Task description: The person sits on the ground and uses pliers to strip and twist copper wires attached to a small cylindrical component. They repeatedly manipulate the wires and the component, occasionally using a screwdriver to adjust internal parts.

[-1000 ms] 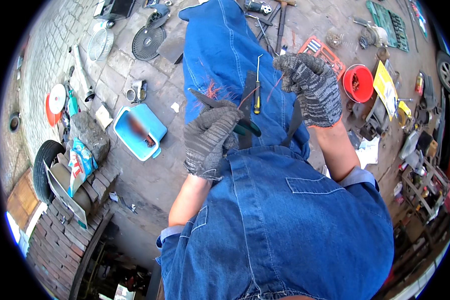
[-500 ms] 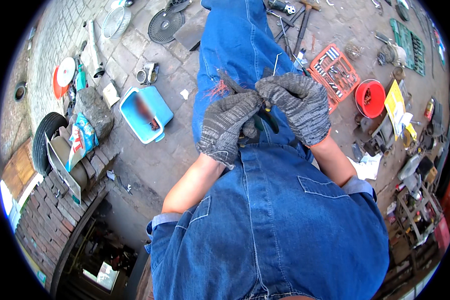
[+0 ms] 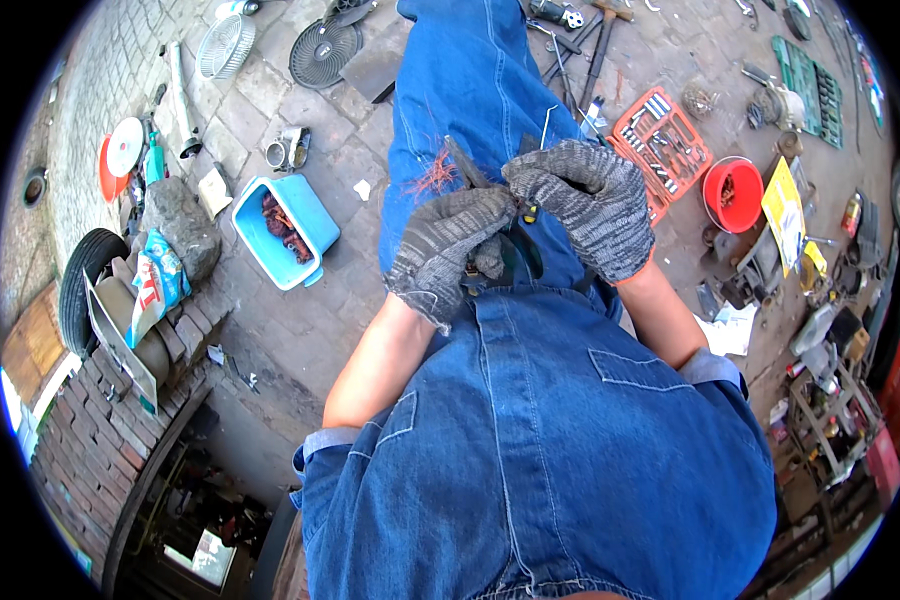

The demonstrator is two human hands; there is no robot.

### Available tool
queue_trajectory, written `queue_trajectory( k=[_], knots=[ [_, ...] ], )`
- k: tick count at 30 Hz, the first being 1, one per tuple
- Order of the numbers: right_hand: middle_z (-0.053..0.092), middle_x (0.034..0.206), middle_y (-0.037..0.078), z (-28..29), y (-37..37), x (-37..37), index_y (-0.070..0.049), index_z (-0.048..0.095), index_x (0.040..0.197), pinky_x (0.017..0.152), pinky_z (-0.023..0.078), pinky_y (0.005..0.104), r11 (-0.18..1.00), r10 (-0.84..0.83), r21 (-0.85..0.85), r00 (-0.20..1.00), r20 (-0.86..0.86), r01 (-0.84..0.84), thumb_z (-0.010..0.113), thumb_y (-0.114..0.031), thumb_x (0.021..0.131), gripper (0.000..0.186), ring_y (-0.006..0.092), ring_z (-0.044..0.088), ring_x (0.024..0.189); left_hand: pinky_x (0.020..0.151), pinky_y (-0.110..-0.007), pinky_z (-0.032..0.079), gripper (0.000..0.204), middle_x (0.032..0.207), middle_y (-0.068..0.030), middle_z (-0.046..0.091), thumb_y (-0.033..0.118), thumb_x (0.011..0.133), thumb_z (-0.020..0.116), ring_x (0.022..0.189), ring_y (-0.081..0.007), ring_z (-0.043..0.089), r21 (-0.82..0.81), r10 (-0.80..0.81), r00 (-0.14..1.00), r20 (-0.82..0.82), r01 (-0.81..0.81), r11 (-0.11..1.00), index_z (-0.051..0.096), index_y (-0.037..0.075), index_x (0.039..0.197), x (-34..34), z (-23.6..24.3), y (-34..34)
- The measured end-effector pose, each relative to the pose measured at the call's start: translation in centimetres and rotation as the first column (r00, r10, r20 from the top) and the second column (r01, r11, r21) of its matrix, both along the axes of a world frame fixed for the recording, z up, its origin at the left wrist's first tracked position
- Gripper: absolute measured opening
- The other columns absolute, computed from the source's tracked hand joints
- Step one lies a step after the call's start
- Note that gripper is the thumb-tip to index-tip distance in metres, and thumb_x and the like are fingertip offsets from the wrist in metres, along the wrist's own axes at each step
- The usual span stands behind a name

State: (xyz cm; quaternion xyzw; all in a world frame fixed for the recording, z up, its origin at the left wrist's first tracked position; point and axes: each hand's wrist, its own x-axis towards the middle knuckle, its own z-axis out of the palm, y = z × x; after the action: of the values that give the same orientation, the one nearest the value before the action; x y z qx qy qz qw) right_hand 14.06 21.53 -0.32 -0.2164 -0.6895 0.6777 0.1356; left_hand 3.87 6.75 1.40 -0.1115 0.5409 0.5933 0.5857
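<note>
My left hand [image 3: 440, 245], in a grey knitted glove, is closed in a pinch over my lap. My right hand [image 3: 595, 205], gloved alike, pinches close beside it, fingertips almost meeting. Whatever lies between their fingertips is too small and covered to name. A dark grey tapering piece [image 3: 464, 162] juts up past the left fingers, next to a tuft of thin copper wire [image 3: 434, 176] on my blue trouser leg. Below the fingertips shows a dark green curved handle [image 3: 526, 252] with a yellow spot near it, mostly hidden. Above the right hand stands a thin bent metal rod [image 3: 547, 125].
On the paving to the left, a blue tub [image 3: 322, 222] holds copper-brown pieces. At right lie an orange socket case [image 3: 705, 150] and a red bucket [image 3: 708, 190] with brownish bits. A hammer [image 3: 602, 45] lies far ahead. A tyre [image 3: 78, 290] stands by bricks.
A reddish-brown blur over the blue tub is gone; copper-brown pieces now show sharply inside it. Both hands stay pinched together, barely moved; the view has shifted slightly.
</note>
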Motion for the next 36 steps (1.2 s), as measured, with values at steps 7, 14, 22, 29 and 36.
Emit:
queue_trajectory(
  k=[7, 14, 22, 29, 36],
  knots=[
    [0.069, 0.091, 0.01, 0.3, 0.7, 0.0, -0.003, 0.069, 0.093, 0.073, 0.05, 0.0302, 0.969, 0.117, 0.221, 0.993, -0.024, -0.109, 0.067, -0.01, 0.079, 0.016, 0.0188, 0.064, 0.078, 0.044, -0.021, 0.038, 0.022, 0.064, -0.0024, 0.06, 0.017, 0.082, 0.069, 0.049, -0.0076, 0.051, 0.003, -0.042, 0.998, -0.044, 0.042, 0.999, 0.066, 0.0, 0.095, -0.1, -0.5, -0.3],
    [0.067, 0.09, 0.008, -1.3, -0.4, 0.2, 0.001, 0.067, 0.096, 0.07, 0.05, 0.0262, 0.958, -0.004, -0.288, 1.0, -0.018, -0.001, 0.066, -0.013, 0.082, 0.019, 0.0146, 0.062, 0.078, 0.044, -0.019, 0.036, 0.019, 0.069, -0.0024, 0.062, 0.013, 0.08, 0.07, 0.049, -0.0065, 0.05, -0.043, -0.015, 0.994, -0.109, 0.01, 0.999, 0.068, -0.001, 0.092, 0.1, 0.7, 0.1],
    [0.066, 0.094, 0.007, -4.9, 7.1, 1.4, -0.001, 0.066, 0.103, 0.068, 0.048, 0.0225, 0.812, -0.482, -0.295, 0.863, 0.148, 0.504, 0.064, -0.016, 0.085, 0.024, 0.0105, 0.058, 0.075, 0.043, -0.019, 0.038, 0.02, 0.079, -0.0084, 0.067, 0.008, 0.082, 0.066, 0.05, -0.0073, 0.053, -0.012, 0.067, 0.997, -0.033, -0.067, 0.998, 0.065, -0.003, 0.098, 0.4, -0.6, -0.4],
    [0.067, 0.093, 0.017, -29.7, 15.6, 7.5, -0.004, 0.068, 0.1, 0.078, 0.048, 0.034, 0.746, -0.664, 0.438, 0.615, 0.426, 0.502, 0.066, -0.027, 0.079, 0.031, 0.0252, 0.063, 0.084, 0.039, -0.024, 0.032, 0.023, 0.055, -0.0034, 0.054, 0.012, 0.081, 0.067, 0.039, -0.0102, 0.042, -0.112, 0.097, 0.995, 0.002, -0.096, 0.989, 0.064, -0.005, 0.096, 0.1, 0.5, 1.1],
    [0.061, 0.111, 0.011, -37.9, 11.1, 7.4, -0.009, 0.067, 0.097, 0.093, 0.04, 0.042, 0.689, -0.25, 0.516, 0.502, 0.828, -0.509, 0.049, -0.029, 0.081, 0.031, 0.0307, 0.051, 0.112, 0.039, -0.026, 0.035, 0.014, 0.055, -0.0053, 0.054, 0.011, 0.081, 0.067, 0.04, -0.0122, 0.044, -0.136, 0.044, 0.999, 0.024, -0.04, 0.99, 0.065, -0.003, 0.085, 0.1, -0.6, 0.4]
  ],
)
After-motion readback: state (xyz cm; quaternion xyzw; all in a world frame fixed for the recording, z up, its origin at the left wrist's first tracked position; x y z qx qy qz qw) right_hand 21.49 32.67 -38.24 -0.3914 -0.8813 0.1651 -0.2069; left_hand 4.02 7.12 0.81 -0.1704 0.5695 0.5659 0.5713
